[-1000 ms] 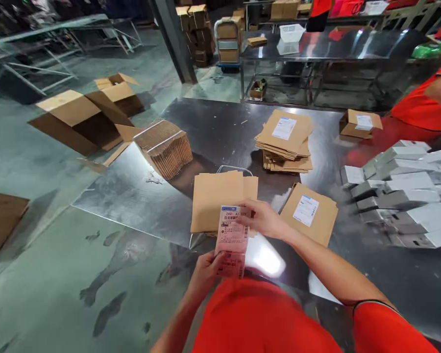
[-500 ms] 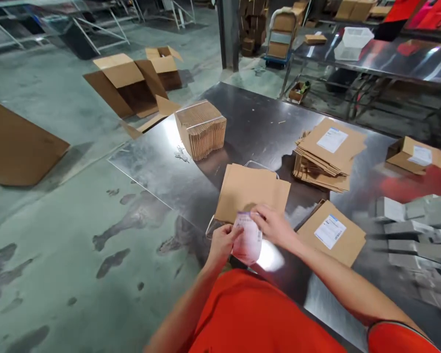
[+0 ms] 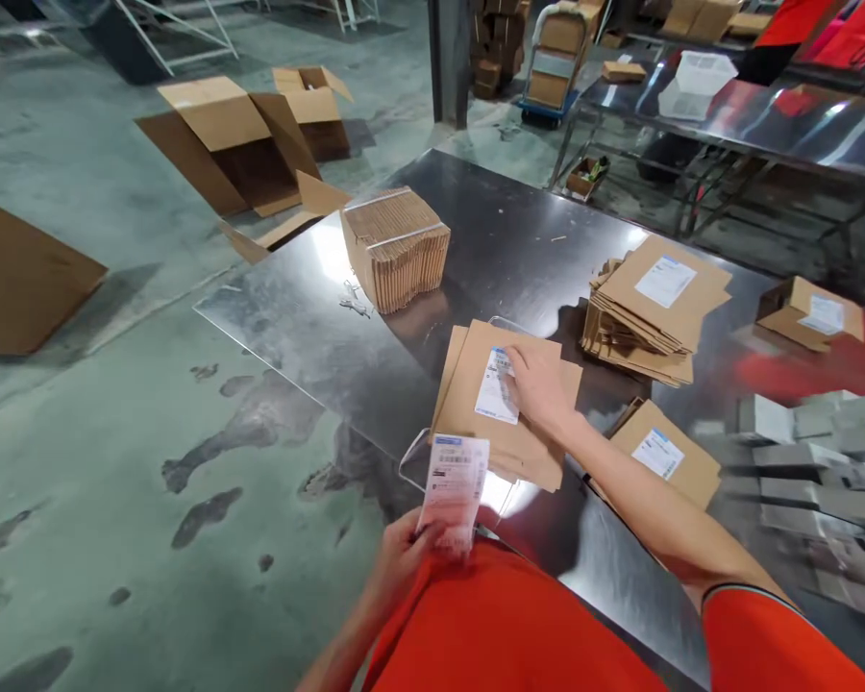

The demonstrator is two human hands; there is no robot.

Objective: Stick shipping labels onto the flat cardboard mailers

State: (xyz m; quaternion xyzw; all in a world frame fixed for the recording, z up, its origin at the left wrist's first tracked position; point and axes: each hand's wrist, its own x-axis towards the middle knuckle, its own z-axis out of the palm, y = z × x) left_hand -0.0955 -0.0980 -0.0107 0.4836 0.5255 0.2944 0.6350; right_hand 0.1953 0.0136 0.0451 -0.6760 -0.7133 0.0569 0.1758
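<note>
My left hand (image 3: 407,553) pinches the lower end of a strip of printed shipping labels (image 3: 456,485), held up near the table's front edge. On a small pile of flat cardboard boxes (image 3: 468,423), a single white shipping label (image 3: 491,396) lies on the top piece. My right hand (image 3: 540,384) rests over this label's right side, fingers against it and partly hiding it. A wire frame (image 3: 412,452) shows from under the pile. To the right lie a labelled flat box (image 3: 681,481) and a taller stack of labelled flat boxes (image 3: 641,298).
A strapped bundle of flat cardboard (image 3: 396,255) stands further back on the metal table (image 3: 476,207). At the right are a small labelled carton (image 3: 800,306), blurred white boxes (image 3: 814,490) and a red-sleeved arm. Open cartons (image 3: 252,163) stand on the floor at left.
My right hand has moved from the label strip up onto the cardboard, where a label now lies. My left hand has drawn down and left with the strip.
</note>
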